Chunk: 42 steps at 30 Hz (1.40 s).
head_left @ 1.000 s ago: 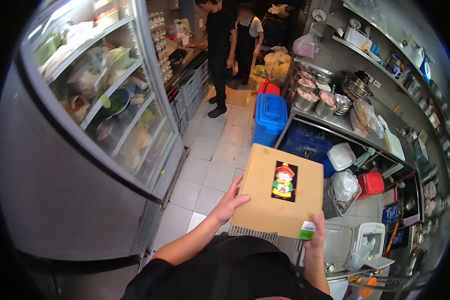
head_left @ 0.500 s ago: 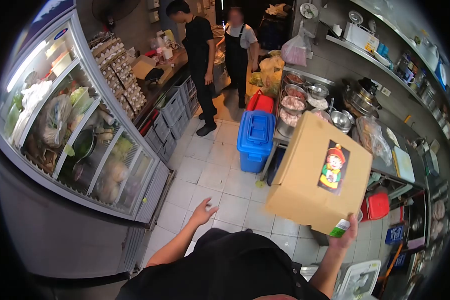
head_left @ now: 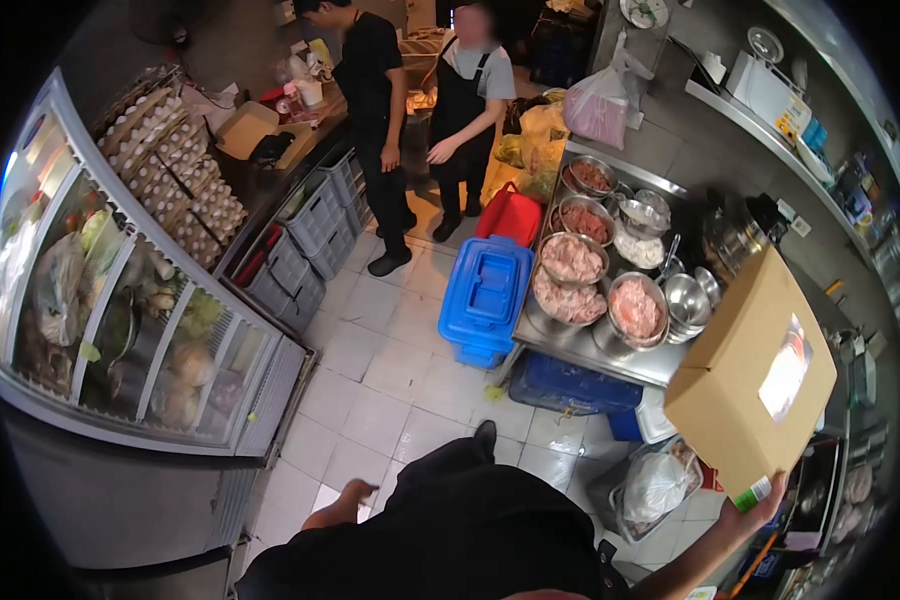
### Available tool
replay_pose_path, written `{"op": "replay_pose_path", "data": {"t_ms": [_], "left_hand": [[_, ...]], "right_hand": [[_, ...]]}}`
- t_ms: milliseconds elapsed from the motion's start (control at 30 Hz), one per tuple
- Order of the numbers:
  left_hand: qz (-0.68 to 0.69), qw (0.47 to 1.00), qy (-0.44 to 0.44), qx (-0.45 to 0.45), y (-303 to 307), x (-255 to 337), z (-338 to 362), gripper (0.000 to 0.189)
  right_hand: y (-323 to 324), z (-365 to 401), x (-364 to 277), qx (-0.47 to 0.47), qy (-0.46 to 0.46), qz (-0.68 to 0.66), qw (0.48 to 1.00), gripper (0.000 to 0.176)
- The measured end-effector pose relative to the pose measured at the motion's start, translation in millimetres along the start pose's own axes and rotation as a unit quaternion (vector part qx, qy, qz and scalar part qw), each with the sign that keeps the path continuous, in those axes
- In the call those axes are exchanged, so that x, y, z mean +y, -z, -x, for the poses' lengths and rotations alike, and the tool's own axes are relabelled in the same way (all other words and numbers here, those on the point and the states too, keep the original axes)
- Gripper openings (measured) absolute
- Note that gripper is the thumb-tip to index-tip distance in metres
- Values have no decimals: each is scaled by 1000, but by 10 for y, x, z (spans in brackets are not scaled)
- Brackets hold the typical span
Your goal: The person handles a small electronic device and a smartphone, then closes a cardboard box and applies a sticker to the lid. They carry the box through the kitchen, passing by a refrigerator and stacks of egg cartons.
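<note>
My right hand (head_left: 755, 512) grips the lower corner of a cardboard box (head_left: 727, 345), beside a green-and-white label. The box is tilted, held up at the right in front of the metal table. A glossy picture on its side is washed out by glare. My left hand (head_left: 353, 493) hangs low over the tiled floor, holding nothing, its fingers loosely apart and partly hidden by my body. Beyond the box, steel bowls of raw meat (head_left: 637, 308) stand on the metal table (head_left: 625, 368).
A glass-door fridge (head_left: 135, 300) lines the left, with stacked egg trays (head_left: 175, 175) behind it. Two people (head_left: 372, 130) in black stand at the back. A blue lidded bin (head_left: 487, 290) sits by the table. A bagged bin (head_left: 655, 490) is low at right.
The box has moved right with my right hand, and my view has shifted toward the table. My left hand has dropped lower and left. One person at the back has raised a forearm.
</note>
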State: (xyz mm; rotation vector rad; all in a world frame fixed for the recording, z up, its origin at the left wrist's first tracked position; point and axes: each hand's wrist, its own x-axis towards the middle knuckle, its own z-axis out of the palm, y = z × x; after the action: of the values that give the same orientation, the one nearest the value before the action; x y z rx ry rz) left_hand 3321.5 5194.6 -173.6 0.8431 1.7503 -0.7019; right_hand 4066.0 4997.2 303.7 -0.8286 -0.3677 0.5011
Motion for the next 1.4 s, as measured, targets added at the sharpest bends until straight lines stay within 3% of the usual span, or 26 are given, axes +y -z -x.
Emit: {"op": "replay_pose_path", "data": {"t_ms": [67,100,133,167,200,233,267,333,400,533,600,667,733,767,867,1000,1067,1133,1200,1267,1400], "left_hand": [[77,996,-49,5,217,804,-194,72],[-37,974,-222,11,372,1158,-256,69],[-202,907,-341,140,564,1658,-219,64],[-238,834,-451,211,631,2046,-414,63],[-66,937,-311,142,765,2565,-260,67],[-143,893,-397,159,877,2876,-362,74],[96,917,-344,179,891,3178,17,77],[26,909,-372,184,1130,3629,-50,76],[159,888,-391,183,1221,3987,220,67],[165,883,-383,215,1205,3905,256,62],[169,901,-302,262,993,3553,226,61],[-29,920,-254,298,727,3128,155,56],[-59,977,-125,163,317,2721,72,60],[123,986,17,109,-33,2553,245,58],[37,999,-12,-8,-567,2224,512,67],[114,991,38,-66,-955,2373,566,67],[157,987,-14,-7,-945,2669,554,68],[51,981,-185,10,-714,2883,413,75],[51,970,-216,102,-497,3195,350,72],[272,924,-179,198,-386,3503,834,70],[299,902,-208,230,-219,3590,1011,68]], "right_hand": [[-32,-308,-120,48,46,19,998,48],[-62,-441,-182,50,47,27,997,49],[-71,-564,-239,45,51,30,997,49],[-65,-675,-298,54,45,32,997,50],[-82,-785,-361,66,36,38,996,50],[-166,-876,-373,64,57,33,996,45],[-132,-1014,-396,64,52,34,996,45],[57,-1294,-443,56,69,32,996,46],[-28,-1530,-407,97,71,29,992,48],[-28,-2030,-332,130,61,19,989,48],[66,-2275,-334,70,33,7,997,48],[100,-2513,-324,49,30,2,998,48],[174,-2730,-366,29,29,-2,999,48],[220,-2840,-386,25,26,-11,999,48],[447,-3196,-457,6,14,-24,1000,48],[783,-3652,-496,-10,21,-9,1000,50],[614,-3758,-467,6,20,11,1000,51],[619,-3901,-396,24,15,7,1000,51],[636,-4045,-330,18,16,16,1000,50],[461,-4097,-244,22,11,24,999,47],[9,-4028,-60,43,11,50,998,40]]}}
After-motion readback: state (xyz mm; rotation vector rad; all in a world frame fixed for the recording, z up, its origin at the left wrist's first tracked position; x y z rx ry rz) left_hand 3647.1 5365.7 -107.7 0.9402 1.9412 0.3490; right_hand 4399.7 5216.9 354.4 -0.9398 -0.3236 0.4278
